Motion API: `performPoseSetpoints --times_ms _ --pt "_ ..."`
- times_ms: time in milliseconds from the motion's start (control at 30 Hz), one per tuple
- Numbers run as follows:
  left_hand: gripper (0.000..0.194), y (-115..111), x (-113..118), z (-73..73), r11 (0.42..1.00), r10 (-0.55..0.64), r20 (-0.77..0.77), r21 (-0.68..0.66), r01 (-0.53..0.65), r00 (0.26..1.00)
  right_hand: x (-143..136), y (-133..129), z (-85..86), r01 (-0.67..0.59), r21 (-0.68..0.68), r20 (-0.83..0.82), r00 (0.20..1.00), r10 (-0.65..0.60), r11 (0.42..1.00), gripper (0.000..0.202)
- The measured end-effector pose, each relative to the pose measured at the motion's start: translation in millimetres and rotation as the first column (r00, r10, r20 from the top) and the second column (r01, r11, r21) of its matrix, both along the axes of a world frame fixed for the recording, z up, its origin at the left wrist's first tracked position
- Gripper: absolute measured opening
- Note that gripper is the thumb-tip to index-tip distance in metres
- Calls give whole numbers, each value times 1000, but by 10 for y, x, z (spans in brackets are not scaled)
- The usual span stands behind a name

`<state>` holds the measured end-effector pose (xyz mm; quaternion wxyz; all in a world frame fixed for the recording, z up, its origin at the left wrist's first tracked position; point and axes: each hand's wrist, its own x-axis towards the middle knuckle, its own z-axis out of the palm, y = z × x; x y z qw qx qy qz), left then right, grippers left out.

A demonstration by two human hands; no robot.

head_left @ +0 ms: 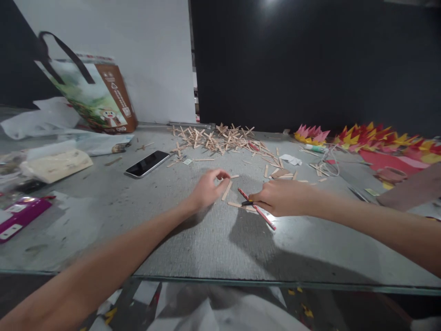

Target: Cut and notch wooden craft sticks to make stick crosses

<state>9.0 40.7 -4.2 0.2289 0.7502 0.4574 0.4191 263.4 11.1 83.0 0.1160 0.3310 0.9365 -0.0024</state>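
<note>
Near the middle of the table is my left hand [209, 187], its thumb and index finger curled together at the end of a short wooden craft stick [234, 176]. Another craft stick [226, 190] lies just beside the thumb. My right hand [275, 196] is closed on a small black tool [247, 202] with a bit of yellow at the fingers; most of it is hidden in the grip. The tool's black end lies over a flat craft stick [235, 204]. A red pencil [266, 219] rests slantwise under the right hand.
Behind the hands spreads a pile of crossed craft sticks [210, 140]. A phone [147, 164] and a paper bag [99, 99] are to the left. Folded red and yellow paper [370, 138] lies at the right. The table's front edge [220, 279] runs close by.
</note>
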Motion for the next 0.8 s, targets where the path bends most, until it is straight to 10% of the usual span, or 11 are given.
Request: performPoseSetpoints --times_ms 500,800 --pt "13 30 -12 17 984 155 34 87 -157 987 -412 -21 206 -67 79 299 954 41 995 13" --pt "30 191 -68 -81 952 304 374 -108 -285 876 -116 -20 62 166 107 -247 959 -136 980 36"
